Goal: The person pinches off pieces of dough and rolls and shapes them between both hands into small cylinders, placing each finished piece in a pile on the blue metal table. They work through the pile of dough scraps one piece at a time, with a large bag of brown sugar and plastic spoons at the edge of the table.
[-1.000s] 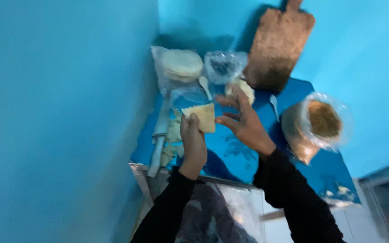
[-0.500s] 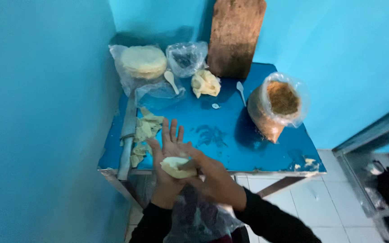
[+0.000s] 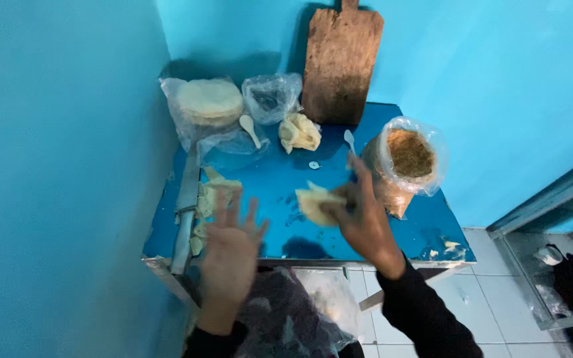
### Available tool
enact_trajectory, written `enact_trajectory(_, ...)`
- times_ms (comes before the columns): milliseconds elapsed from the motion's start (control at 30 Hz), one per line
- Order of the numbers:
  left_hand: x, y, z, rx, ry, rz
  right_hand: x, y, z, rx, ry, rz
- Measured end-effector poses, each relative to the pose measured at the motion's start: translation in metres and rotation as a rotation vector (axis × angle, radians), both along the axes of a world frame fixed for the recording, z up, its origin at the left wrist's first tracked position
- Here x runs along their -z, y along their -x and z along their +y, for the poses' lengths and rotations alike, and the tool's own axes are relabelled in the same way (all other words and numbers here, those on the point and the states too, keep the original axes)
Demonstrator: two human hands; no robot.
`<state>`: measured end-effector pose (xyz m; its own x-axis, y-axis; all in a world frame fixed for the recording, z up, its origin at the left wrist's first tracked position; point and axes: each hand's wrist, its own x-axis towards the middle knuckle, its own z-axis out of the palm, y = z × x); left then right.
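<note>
Left of blue table (image 3: 392, 132) centre: left hand (image 3: 228, 255) now hovering empty, fingers splayed, having let go since half second ago. Over table's front edge: right hand (image 3: 359, 215) gripping pale folded dough piece (image 3: 316, 202), alone now. Beside on table's right: crumpled plastic bag (image 3: 406, 162), brown granular filling. Behind: worn wooden board (image 3: 341, 63).

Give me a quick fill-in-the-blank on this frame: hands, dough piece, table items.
1. The pale dough piece is held in the person's ____ hand.
2. The left hand is open, fingers spread, and holds ____.
3. The wooden board leans upright against the ____.
4. The bag of brown filling stands on the ____ side of the blue table.

Missing words: right; nothing; wall; right
</note>
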<state>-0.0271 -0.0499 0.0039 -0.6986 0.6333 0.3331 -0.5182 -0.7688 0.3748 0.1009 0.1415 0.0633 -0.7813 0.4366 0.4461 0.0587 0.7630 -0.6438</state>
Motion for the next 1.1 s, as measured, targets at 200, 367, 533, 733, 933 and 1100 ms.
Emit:
enact_trajectory(200, 0.015, 0.002, -0.034, -0.155, 0.022, -0.021, 0.035, -0.017, 0.016, -0.088, 0.001, -0.249)
enact_trajectory(367, 0.021, 0.004, -0.041, -0.274, 0.154, -0.032, 0.030, -0.026, 0.063, 0.265, -0.295, -0.110)
enact_trajectory(533, 0.037, 0.000, -0.014, -0.483, 1.094, 0.737, 0.048, -0.013, 0.036, 0.020, -0.019, -0.266)
enact_trajectory(733, 0.042, 0.012, 0.011, -0.855, 1.352, 1.523, 0.025, 0.000, 0.026, -0.069, -0.274, -0.061)
enact_trajectory(933, 0.040, 0.018, 0.022, -0.655, 1.458, 1.503, 0.035, 0.042, 0.014, 0.141, -0.294, -0.091)
enact_trajectory(1100, 0.017, 0.065, 0.006, -1.121, 1.385, 1.498, 0.048, 0.093, 0.018, -0.088, -0.084, -0.077)
